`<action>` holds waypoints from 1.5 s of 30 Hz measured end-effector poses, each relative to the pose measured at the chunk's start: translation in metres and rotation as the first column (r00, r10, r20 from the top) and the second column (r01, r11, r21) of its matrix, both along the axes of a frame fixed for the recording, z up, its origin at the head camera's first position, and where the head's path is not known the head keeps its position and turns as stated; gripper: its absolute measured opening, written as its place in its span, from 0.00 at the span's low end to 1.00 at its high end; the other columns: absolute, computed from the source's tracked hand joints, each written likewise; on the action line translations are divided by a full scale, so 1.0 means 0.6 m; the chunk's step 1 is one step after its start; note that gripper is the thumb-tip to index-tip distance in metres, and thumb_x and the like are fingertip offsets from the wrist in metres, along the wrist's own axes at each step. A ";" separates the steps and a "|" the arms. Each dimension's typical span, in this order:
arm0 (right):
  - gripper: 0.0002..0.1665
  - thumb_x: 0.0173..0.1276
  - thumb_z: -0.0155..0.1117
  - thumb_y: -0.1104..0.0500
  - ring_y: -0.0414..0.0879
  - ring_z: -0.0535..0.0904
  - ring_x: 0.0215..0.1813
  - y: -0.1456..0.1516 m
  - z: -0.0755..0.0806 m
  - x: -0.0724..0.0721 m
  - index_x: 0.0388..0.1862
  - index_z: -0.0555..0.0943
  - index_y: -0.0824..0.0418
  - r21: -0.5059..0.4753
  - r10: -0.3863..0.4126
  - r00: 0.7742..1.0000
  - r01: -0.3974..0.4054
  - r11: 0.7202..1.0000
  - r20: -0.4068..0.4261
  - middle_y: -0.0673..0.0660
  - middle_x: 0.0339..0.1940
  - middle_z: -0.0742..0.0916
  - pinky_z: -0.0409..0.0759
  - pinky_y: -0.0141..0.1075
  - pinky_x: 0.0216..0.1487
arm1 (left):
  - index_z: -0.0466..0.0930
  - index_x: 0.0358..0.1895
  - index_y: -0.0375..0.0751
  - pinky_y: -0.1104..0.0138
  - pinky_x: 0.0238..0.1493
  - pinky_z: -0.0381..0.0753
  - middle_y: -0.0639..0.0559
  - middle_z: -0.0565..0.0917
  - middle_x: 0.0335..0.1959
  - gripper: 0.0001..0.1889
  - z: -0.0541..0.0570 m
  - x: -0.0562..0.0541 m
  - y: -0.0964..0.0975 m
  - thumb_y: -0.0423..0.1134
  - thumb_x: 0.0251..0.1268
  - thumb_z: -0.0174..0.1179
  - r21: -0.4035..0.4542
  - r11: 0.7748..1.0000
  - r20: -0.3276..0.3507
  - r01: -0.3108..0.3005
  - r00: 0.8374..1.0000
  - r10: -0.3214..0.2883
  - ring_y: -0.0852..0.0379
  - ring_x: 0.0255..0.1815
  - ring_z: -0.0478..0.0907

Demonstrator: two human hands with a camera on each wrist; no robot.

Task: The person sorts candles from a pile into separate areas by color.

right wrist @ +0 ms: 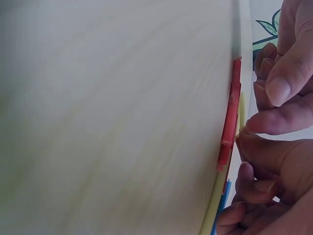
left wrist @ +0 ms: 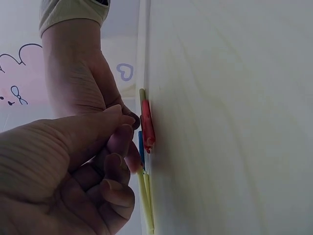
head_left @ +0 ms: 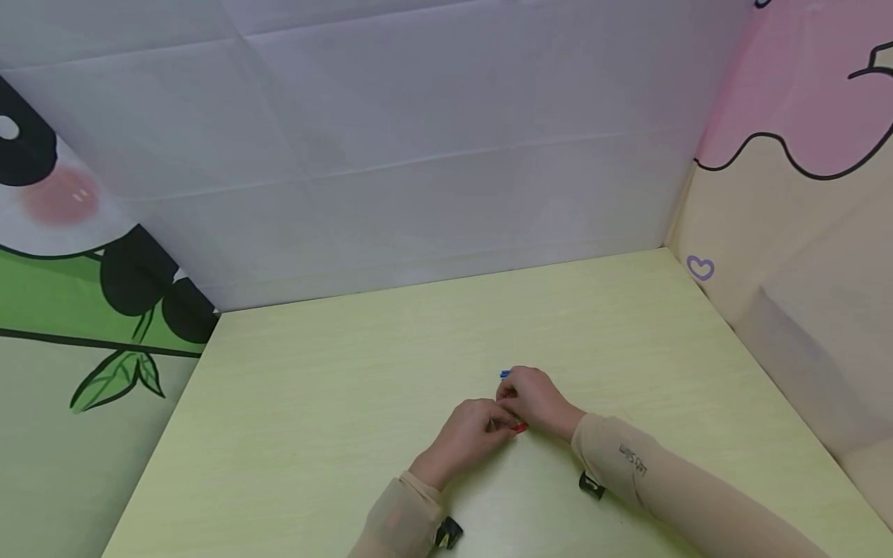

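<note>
Both hands meet fingertip to fingertip just over the tabletop. My left hand (head_left: pixel 473 434) has its thumb and forefinger brought together, the other fingers curled. My right hand (head_left: pixel 537 399) comes in from the right with bent fingers, its thumb tip at the left fingertips. Thin red sticks (right wrist: pixel 231 117) lie on the table right beside the fingertips. Pale yellow sticks (left wrist: pixel 146 200) and a blue stick (right wrist: pixel 222 205) lie close by, partly hidden by the hands and red sticks. I cannot tell whether something small is pinched between the fingertips.
The pale yellow wood-grain table (head_left: pixel 314 403) runs back to a white cloth wall (head_left: pixel 432 178). Printed cloth panels stand at left and right, one with a purple heart (head_left: pixel 701 268). Dark wrist devices (head_left: pixel 449 533) hang under both sleeves.
</note>
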State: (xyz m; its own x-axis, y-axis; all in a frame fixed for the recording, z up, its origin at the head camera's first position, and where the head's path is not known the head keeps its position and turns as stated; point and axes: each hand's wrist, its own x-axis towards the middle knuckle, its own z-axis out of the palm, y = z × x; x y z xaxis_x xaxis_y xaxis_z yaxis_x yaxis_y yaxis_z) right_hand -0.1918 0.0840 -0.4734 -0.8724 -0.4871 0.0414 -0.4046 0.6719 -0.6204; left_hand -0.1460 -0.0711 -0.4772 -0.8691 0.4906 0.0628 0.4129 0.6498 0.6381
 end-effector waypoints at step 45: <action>0.08 0.58 0.74 0.61 0.39 0.72 0.32 0.020 -0.003 -0.005 0.22 0.85 0.53 -0.021 -0.080 0.990 0.083 0.996 0.115 0.44 0.24 0.80 0.72 0.36 0.39 | 0.88 0.31 0.45 0.77 0.30 0.71 0.61 0.81 0.25 0.02 -0.003 -0.006 0.006 0.33 0.58 0.68 -0.030 1.000 -0.042 0.004 0.999 -0.005 0.71 0.26 0.72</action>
State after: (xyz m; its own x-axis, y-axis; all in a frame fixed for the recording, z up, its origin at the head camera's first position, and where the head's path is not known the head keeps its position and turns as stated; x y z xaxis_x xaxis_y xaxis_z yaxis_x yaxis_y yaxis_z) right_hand -0.1946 0.0959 -0.4753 -0.9087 -0.4145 -0.0488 -0.2752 0.6831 -0.6765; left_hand -0.1498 -0.0672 -0.4792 -0.8639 0.4966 0.0845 0.4420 0.6669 0.6000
